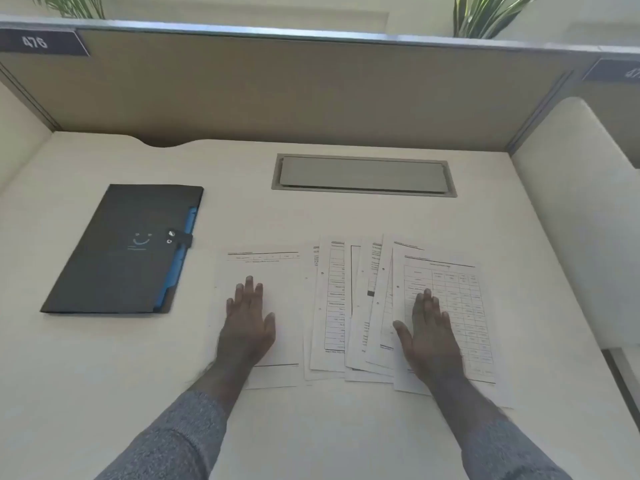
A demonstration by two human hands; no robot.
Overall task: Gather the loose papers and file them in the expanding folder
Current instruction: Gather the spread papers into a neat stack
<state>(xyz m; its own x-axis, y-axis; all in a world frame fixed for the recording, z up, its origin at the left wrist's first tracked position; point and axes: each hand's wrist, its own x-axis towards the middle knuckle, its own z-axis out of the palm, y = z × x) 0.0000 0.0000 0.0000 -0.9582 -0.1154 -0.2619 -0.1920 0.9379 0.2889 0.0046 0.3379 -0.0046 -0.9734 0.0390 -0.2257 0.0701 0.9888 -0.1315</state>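
Note:
Several loose white papers (346,306) lie fanned out across the middle of the white desk (311,427). My left hand (247,323) rests flat, fingers spread, on the leftmost, mostly blank sheet (284,289). My right hand (429,334) lies flat on the rightmost sheet (460,282), which carries a printed table. Neither hand grips anything. The dark grey expanding folder (121,251) lies closed at the left of the desk, snap strap fastened, blue dividers showing along its right edge. It is apart from the papers and from both hands.
A grey cable-tray lid (363,174) is set flush into the desk behind the papers. A tan partition wall (294,91) closes the back and sides. A white chair back (581,209) stands at the right. Plants show above the partition.

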